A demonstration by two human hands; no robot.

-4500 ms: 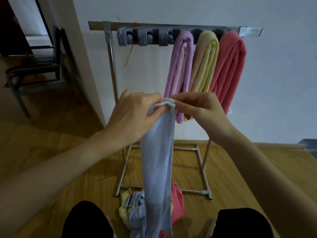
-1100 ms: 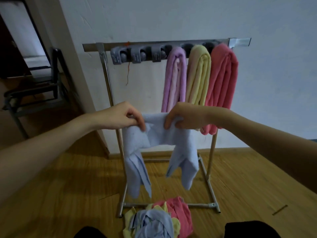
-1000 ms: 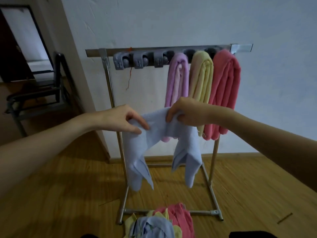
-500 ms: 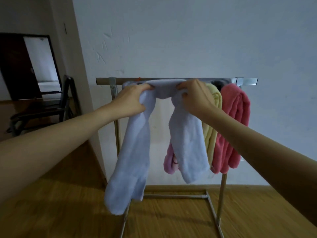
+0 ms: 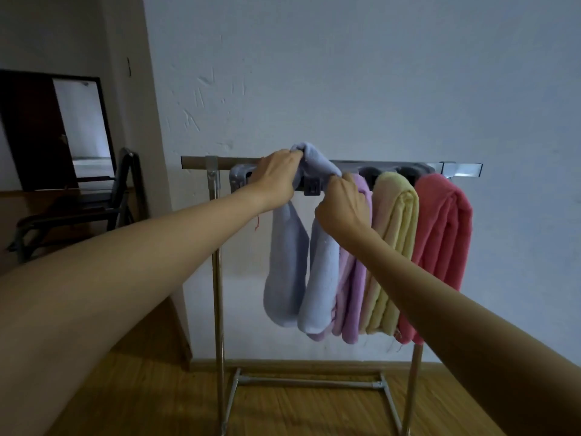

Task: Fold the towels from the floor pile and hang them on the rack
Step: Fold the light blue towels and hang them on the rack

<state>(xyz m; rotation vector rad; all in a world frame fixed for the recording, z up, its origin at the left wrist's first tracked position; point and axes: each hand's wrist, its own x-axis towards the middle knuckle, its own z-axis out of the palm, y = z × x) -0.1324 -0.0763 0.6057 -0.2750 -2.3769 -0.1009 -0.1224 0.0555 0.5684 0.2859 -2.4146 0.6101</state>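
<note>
Before you, a metal rack (image 5: 217, 278) stands on the wood floor (image 5: 298, 410) against a white wall. Over its top bar hang four folded towels side by side: a blue towel (image 5: 289, 278) at the left, then a purple towel (image 5: 352, 294), a yellow towel (image 5: 393, 247) and a red towel (image 5: 443, 240).

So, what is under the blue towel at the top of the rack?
The blue towel lies over the rack bar and its grey clips, one showing between the left hand and right hand. Any others beneath are hidden.
</note>
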